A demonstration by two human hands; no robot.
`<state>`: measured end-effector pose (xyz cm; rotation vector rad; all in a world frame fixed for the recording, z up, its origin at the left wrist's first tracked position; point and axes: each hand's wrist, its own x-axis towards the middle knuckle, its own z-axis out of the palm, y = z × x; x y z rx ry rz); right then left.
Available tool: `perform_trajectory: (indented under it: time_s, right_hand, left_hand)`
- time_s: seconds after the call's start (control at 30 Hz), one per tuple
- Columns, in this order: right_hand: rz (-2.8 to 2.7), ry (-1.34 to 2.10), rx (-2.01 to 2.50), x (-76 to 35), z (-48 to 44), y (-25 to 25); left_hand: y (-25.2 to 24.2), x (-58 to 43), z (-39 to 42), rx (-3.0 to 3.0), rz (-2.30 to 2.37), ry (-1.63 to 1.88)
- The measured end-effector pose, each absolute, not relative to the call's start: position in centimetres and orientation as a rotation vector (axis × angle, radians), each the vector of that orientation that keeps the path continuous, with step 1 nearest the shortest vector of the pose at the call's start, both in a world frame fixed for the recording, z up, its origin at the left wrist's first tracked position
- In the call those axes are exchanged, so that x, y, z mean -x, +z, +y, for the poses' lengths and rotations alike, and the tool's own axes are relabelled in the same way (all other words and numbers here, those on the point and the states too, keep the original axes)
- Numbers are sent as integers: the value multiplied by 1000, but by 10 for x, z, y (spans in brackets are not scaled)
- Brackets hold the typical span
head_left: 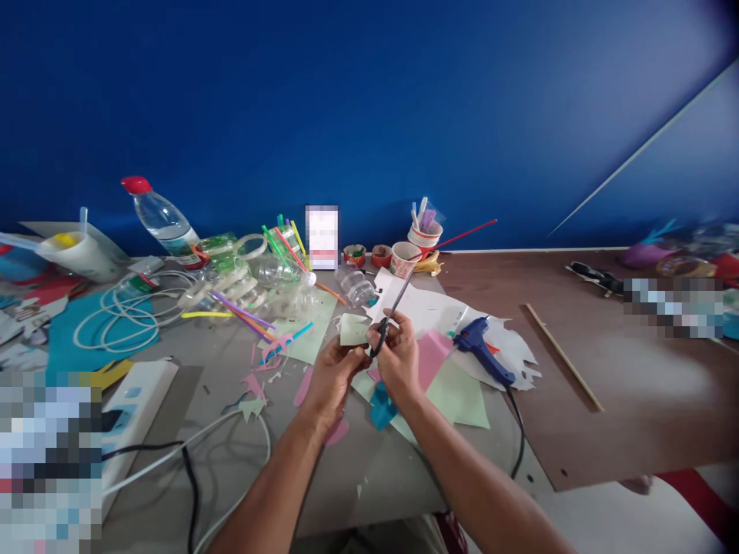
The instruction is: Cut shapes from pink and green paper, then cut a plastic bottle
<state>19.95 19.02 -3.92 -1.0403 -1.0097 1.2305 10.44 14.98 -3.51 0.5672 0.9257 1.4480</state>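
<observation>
My left hand [332, 377] pinches a small piece of pale green paper [353, 329] above the table. Close beside it, my right hand [398, 358] is closed around the black handles of a pair of scissors [382, 332], whose blades point up and away from me. Whether the blades touch the paper cannot be made out. Beneath my hands lie a pink sheet [434, 360], a pale green sheet [462, 396] and a blue paper scrap [382, 406]. To the right a blue glue gun [483, 350] rests on torn white paper [513, 358].
A phone [322, 237] with a blurred screen leans on the blue wall. Paper cups [404, 260], a tilted red-capped bottle [165, 219], cut plastic bottles [277, 271] and straws [242, 309] line the back. At left are a power strip [142, 400] and coiled white cable [109, 338]; at right, a wooden stick [563, 355].
</observation>
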Motion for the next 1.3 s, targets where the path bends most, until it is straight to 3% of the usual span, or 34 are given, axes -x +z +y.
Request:
perform_trajectory:
  time_s: [0.27, 0.9, 1.3]
  right_hand:
    - [-1213, 1077, 1084, -197, 180, -44]
    - [-1295, 1396, 948, -218, 206, -35]
    - [-1257, 1415, 972, -215, 205, -32]
  left_hand:
    - [-39, -104, 154, -471, 990, 1519]
    - [-22, -88, 152, -834, 1188, 1372]
    - [-33, -85, 156, -665, 1176, 1433]
